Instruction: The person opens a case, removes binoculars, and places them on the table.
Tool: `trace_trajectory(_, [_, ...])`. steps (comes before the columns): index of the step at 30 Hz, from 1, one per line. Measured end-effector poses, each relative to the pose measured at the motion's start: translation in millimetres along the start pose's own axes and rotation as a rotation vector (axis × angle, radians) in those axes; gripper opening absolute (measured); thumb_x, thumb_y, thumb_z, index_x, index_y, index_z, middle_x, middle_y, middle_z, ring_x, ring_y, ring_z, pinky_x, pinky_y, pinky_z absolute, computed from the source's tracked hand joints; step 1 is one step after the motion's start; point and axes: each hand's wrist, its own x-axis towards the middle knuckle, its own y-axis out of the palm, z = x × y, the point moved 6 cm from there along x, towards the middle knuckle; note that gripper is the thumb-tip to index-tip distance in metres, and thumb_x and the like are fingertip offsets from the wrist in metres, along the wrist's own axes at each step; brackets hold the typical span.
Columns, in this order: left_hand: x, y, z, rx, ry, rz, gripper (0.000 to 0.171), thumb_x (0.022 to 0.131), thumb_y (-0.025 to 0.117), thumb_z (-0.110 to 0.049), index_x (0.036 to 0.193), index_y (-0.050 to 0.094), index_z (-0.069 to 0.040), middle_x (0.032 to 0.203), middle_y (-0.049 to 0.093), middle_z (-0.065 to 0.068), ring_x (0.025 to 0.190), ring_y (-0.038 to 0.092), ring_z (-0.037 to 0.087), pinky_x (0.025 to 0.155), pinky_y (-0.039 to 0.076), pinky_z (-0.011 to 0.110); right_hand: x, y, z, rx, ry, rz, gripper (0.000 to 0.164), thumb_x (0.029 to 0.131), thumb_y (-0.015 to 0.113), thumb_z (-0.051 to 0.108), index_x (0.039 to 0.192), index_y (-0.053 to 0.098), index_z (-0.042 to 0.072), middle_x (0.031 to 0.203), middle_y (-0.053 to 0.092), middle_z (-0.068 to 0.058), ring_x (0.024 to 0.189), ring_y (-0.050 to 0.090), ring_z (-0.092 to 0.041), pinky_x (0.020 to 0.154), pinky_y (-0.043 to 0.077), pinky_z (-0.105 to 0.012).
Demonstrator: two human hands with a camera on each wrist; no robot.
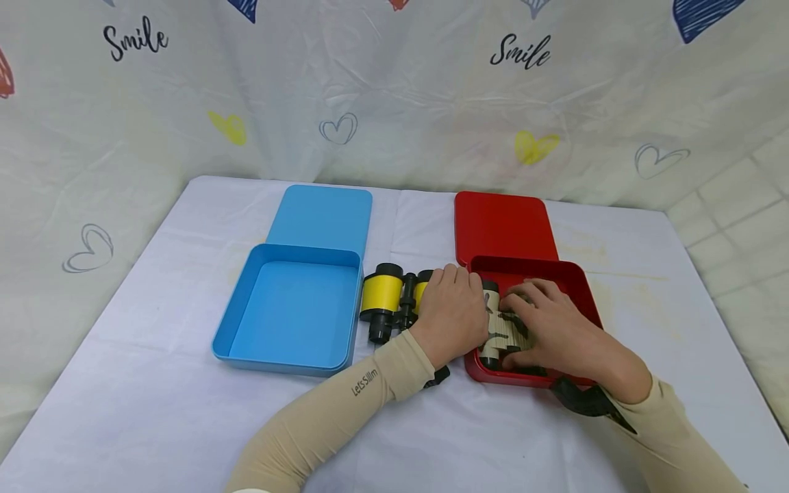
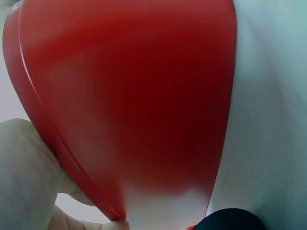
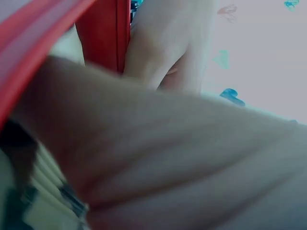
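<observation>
In the head view, a pair of camouflage-patterned binoculars [image 1: 495, 332] lies inside the red box [image 1: 477, 368]. My right hand [image 1: 557, 335] reaches into that box and grips the binoculars, fingers over the far side and thumb on the near side, covering part of them. My left hand [image 1: 453, 308] holds the left wall of the red box by its rim; the left wrist view shows fingers [image 2: 81, 225] at the edge of the red wall [image 2: 129, 110]. Yellow and black binoculars [image 1: 380, 294] stand left of this hand, partly hidden behind it.
An empty blue box [image 1: 354, 335] stands on the left of the white table [image 1: 154, 411], its blue lid [image 1: 323, 216] behind it. A red lid [image 1: 505, 222] lies behind the red box. A dark strap [image 1: 585, 399] hangs over the front rim by my right wrist.
</observation>
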Motion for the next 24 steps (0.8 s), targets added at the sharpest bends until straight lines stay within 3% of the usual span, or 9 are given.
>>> trace_trajectory(9, [-0.1,-0.1,0.5,-0.001,0.005,-0.003,0.029,0.097,0.055,-0.043,0.099,0.064,-0.015,0.095,0.069,0.0,0.091,0.057,0.015,0.081,0.048,0.027,-0.8,0.1,5.4,-0.051,-0.065,-0.041,0.073,0.056,0.102,0.033,0.113,0.062,0.011,0.12,0.063,-0.011,0.122,0.052,-0.045,0.095,0.05,-0.063])
trace_trajectory(24, [-0.1,0.1,0.3,-0.001,0.003,-0.004,0.031,0.099,0.052,-0.044,0.098,0.063,-0.015,0.094,0.067,0.0,0.09,0.056,0.016,0.08,0.047,0.028,-1.1,2.2,4.8,-0.062,-0.069,-0.023,0.075,0.054,0.103,0.034,0.111,0.059,0.013,0.115,0.062,-0.007,0.121,0.052,-0.041,0.096,0.051,-0.058])
